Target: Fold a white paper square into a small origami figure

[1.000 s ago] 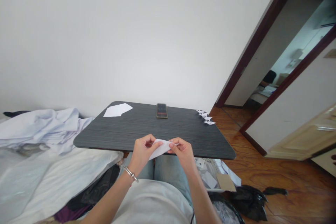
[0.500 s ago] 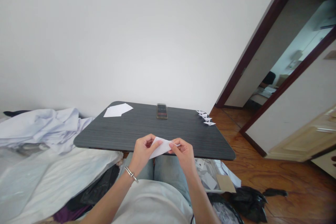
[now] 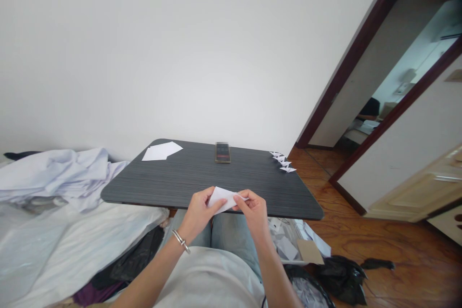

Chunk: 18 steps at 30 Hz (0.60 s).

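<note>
**Voice across the room:** What have you got between your fingers?

**Me:** A folded white paper (image 3: 225,199), pointed and roughly triangular. It sits right between my two hands. My left hand (image 3: 197,214) has its fingers and thumb closed on the wide end, and my right hand (image 3: 253,211) pinches the narrow tip, fingers and thumb together on it.

**Voice:** So neither hand is open?

**Me:** No, both are clamped on the paper, with a silver bangle (image 3: 180,241) on my left wrist.

**Voice:** What's out past your fingers?

**Me:** The near edge of a dark grey wood-grain table (image 3: 260,187) runs right behind them. Straight ahead, at the far edge, is a phone (image 3: 223,152). Ahead and left of my fingers lie loose sheets of white paper (image 3: 161,151), and ahead and right, at the table's corner, is a row of small folded paper pieces (image 3: 283,161).

**Voice:** And off to the sides?

**Me:** Left of my left hand there's a heap of white cloth (image 3: 61,173) on a bed — and down past my right hand, paper scraps (image 3: 283,243), a piece of cardboard (image 3: 310,251) and a black plastic bag (image 3: 342,279) on the wooden floor (image 3: 407,245)
</note>
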{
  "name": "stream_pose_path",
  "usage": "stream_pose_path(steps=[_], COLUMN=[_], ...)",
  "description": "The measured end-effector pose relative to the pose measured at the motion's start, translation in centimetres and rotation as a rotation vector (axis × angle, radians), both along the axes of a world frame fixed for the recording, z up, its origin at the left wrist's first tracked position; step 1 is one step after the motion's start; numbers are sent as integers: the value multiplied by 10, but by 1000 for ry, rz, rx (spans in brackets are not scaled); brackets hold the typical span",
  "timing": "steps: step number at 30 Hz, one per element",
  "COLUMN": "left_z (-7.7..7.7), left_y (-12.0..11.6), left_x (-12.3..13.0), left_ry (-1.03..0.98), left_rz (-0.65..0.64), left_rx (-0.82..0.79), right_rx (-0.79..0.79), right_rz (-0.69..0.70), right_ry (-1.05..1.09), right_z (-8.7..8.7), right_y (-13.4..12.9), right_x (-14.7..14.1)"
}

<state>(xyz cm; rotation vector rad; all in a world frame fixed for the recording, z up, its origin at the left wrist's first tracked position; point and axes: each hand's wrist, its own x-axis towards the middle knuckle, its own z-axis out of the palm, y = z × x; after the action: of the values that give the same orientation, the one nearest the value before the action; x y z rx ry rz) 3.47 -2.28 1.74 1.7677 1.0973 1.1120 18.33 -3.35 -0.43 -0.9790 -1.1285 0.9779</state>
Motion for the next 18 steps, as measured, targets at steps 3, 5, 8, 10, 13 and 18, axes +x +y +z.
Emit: stream_pose_path(steps=[3,5,8,10,13,18], left_z=[-1,-2,-3,-4,-4,-2], left_y=[1,2,2,2,2,1], left_x=[0,0,0,0,0,0], left_ry=[35,70,88,78,50,56], left_rz=[-15,-14,4,8,-22,-22], left_rx=[3,12,26,32,22,28], right_rx=[-9,-12,-10,-6,-7,-13], right_rz=[-15,-23,-32,-37,-42,-64], right_ry=[3,3,-6,-15,-16,-1], right_z=[2,3,4,4,3,2], right_y=[-1,-2,-3,-3,-3,-2], right_x=[-1,-2,-2,-2,-1,-2])
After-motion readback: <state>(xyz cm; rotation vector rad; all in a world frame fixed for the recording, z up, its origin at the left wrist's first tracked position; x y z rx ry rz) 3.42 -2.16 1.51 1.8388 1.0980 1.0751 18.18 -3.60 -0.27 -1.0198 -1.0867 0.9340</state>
